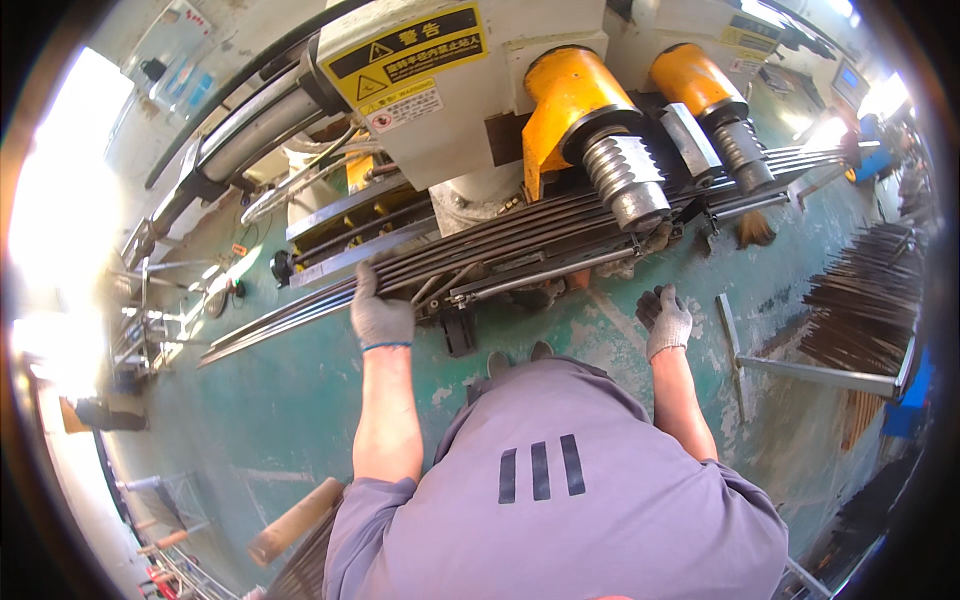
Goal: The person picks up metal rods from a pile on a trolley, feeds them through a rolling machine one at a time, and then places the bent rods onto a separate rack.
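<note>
A row of long thin steel bars (pixel 470 250) runs slantwise across the machine in front of me. My left hand (pixel 383 318), in a pale knit glove, is at the near edge of these bars, left of the middle. Its thumb lies up over the bars; the other fingers are mostly hidden among or under them. My right hand (pixel 668 320), gloved with dark fingertips, is held in the air to the right. Its fingers are apart and it holds nothing. Beyond it, ribbed metal rollers (pixel 625 180) on orange housings (pixel 575 90) sit above the bars.
A white machine body (pixel 420 120) with a yellow and black warning label rises ahead. Bundled bars (pixel 870 295) lie on a metal frame (pixel 820 375) at the right. A brush (pixel 755 230) hangs near the rollers. A wooden roll (pixel 295 520) is behind me, lower left.
</note>
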`<action>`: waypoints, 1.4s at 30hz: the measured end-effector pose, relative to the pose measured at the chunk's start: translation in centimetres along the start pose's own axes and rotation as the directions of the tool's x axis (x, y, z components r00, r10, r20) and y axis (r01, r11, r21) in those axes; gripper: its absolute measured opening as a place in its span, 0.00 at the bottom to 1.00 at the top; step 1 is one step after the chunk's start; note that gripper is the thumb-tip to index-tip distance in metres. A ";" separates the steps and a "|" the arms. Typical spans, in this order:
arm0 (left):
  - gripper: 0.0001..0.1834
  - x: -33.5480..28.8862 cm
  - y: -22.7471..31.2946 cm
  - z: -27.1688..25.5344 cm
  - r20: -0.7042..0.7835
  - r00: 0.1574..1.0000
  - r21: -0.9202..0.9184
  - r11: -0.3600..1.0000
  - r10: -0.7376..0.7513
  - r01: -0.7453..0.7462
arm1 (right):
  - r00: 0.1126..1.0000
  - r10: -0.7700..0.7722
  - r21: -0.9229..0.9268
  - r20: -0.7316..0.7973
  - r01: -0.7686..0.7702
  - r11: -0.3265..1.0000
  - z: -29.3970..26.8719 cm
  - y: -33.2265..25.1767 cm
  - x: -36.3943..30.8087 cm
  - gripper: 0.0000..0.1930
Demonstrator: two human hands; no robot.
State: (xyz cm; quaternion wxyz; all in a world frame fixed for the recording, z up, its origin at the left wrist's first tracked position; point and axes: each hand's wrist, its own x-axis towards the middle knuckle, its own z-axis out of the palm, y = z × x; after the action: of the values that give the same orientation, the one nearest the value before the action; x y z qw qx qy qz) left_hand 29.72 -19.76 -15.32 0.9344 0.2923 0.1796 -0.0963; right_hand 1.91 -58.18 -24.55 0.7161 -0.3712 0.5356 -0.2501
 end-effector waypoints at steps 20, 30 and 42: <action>0.27 0.3 20.0 -9.9 -0.193 0.951 -0.146 0.951 0.242 -0.272 | 0.966 0.230 -0.554 -0.117 -0.255 0.793 -11.7 12.9 4.9 0.15; 0.26 6.8 42.7 -25.6 -0.363 0.817 0.032 0.883 0.448 -0.469 | 0.948 0.244 -0.619 -0.204 -0.317 0.718 -12.6 19.7 -2.7 0.14; 0.28 5.9 40.5 -26.2 0.025 0.984 0.266 0.947 0.178 -0.178 | 0.997 0.028 -0.732 -0.068 -0.069 0.678 -5.2 22.3 -7.5 0.13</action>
State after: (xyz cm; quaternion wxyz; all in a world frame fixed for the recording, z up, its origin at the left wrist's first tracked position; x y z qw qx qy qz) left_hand 39.32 27.83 -16.97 0.8913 0.4307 0.1374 -0.0351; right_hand -6.24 -40.49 -38.83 0.4999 -0.6059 0.6188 -0.0049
